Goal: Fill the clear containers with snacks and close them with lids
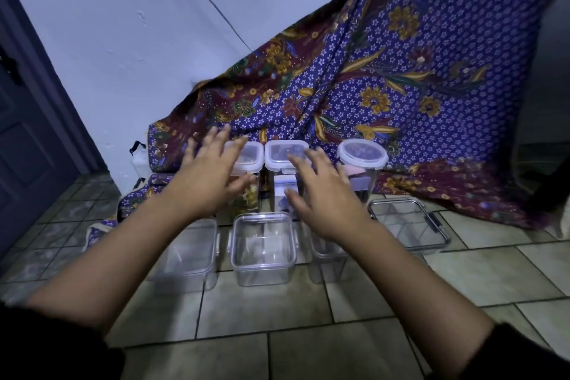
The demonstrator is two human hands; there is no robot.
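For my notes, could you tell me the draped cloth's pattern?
Blue with small white flowers and maroon-gold floral bands, the cloth; head view.

The right hand (320,194) hides most of one empty container (327,259); both hands are motion-blurred.

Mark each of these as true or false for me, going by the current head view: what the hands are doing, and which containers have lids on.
1. Both hands are empty, fingers spread. True: the left hand and right hand hover open over the containers.
2. The three tall containers at the back are closed with lids. True: the round-lidded one and the two square-lidded ones all carry lids.
3. The middle front container is full of snacks. False: it looks empty and has no lid.
4. The containers stand on a wooden table. False: they stand on a tiled floor.
5. A patterned cloth hangs behind the containers. True.
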